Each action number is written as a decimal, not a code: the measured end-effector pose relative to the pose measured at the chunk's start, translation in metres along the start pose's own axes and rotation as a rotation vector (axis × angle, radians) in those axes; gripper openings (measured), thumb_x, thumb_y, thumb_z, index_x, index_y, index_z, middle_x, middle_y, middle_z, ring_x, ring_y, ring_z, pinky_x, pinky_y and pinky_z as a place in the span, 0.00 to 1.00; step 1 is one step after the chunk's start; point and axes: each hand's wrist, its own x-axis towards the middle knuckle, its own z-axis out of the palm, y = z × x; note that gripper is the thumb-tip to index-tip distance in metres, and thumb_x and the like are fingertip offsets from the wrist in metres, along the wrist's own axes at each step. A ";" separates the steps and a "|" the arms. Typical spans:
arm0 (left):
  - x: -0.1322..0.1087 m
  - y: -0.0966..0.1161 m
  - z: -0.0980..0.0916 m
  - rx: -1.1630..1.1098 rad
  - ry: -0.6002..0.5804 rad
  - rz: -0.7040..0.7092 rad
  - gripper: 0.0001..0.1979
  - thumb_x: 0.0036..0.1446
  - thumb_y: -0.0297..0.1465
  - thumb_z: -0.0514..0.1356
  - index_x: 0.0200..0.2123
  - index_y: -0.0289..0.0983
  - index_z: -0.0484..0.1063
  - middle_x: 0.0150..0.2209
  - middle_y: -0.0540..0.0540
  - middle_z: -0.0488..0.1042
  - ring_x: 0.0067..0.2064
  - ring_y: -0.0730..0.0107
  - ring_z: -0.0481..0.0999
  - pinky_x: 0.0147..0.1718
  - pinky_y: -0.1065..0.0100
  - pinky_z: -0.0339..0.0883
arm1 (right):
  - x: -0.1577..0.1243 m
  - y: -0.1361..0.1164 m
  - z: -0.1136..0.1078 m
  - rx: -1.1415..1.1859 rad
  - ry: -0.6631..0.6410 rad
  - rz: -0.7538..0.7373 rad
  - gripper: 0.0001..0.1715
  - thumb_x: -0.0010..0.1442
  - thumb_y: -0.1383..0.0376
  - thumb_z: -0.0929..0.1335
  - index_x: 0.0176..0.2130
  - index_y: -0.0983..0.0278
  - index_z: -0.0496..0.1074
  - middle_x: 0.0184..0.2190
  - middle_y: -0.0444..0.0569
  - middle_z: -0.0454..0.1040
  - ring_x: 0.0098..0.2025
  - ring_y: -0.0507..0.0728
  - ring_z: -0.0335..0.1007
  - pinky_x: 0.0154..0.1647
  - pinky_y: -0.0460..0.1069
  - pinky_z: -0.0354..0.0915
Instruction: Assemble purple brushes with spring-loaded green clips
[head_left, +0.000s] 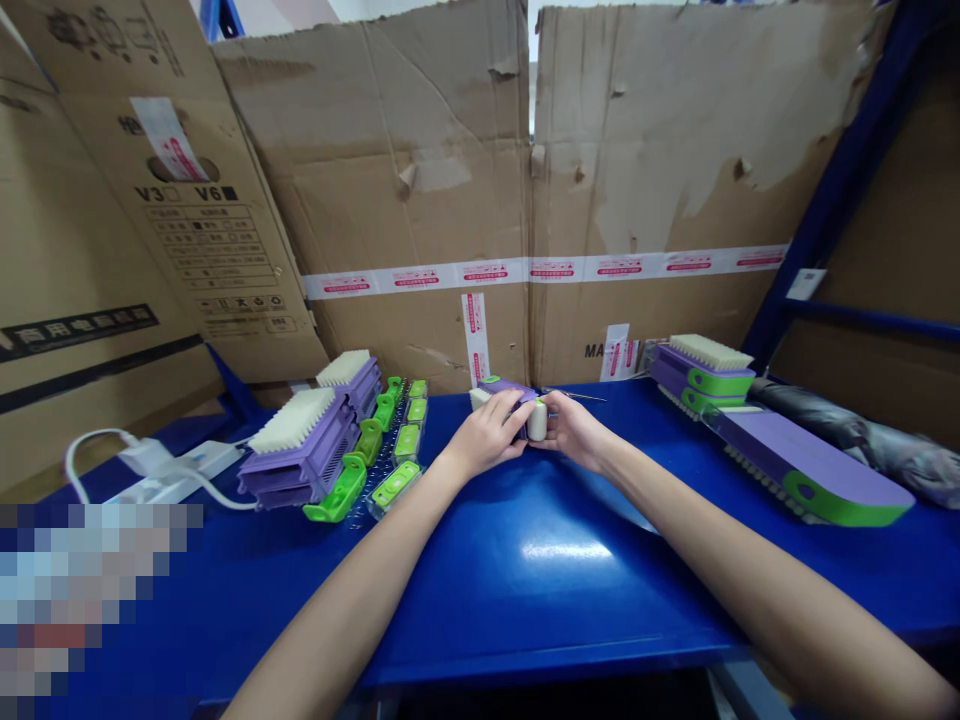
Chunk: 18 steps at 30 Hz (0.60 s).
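Near the back middle of the blue table, my left hand [491, 432] and my right hand [574, 432] are closed together around a small purple brush [538, 420]. Its cream, ridged bristle side faces me, with a bit of green at the top. My fingers cover most of its body. Just behind my left hand lies another purple piece with a green end [504, 384] and cream bristles, partly hidden by the fingers. A thin metal tool [577, 394] rests on the table behind my right hand.
To the left stand stacked purple brush bodies [300, 455], green clips [341, 490] and several clear-and-green parts [407, 440]. A white power strip [176, 470] is beyond them. At right lie finished-looking purple-green brushes [817, 460] and a dark wrapped bundle [862, 430]. Cardboard [420, 200] walls the back.
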 end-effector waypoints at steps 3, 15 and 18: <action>0.003 -0.001 -0.005 -0.065 -0.061 -0.019 0.31 0.53 0.29 0.56 0.60 0.32 0.52 0.55 0.32 0.61 0.58 0.50 0.62 0.53 0.50 0.65 | 0.001 0.001 -0.002 -0.011 -0.014 0.044 0.09 0.57 0.60 0.60 0.36 0.61 0.65 0.23 0.45 0.72 0.27 0.53 0.69 0.38 0.50 0.65; -0.001 -0.001 0.002 0.111 0.028 0.032 0.21 0.59 0.25 0.49 0.56 0.32 0.59 0.52 0.34 0.67 0.56 0.54 0.66 0.54 0.52 0.64 | -0.002 -0.002 -0.002 -0.063 -0.017 0.089 0.13 0.57 0.56 0.61 0.36 0.61 0.68 0.25 0.46 0.73 0.30 0.54 0.69 0.43 0.50 0.60; -0.001 -0.001 0.001 0.117 0.054 0.021 0.20 0.59 0.26 0.50 0.55 0.31 0.60 0.53 0.33 0.67 0.57 0.54 0.66 0.53 0.54 0.65 | -0.003 -0.002 -0.002 -0.089 -0.036 0.068 0.15 0.57 0.55 0.62 0.38 0.61 0.69 0.27 0.46 0.74 0.31 0.54 0.69 0.45 0.51 0.59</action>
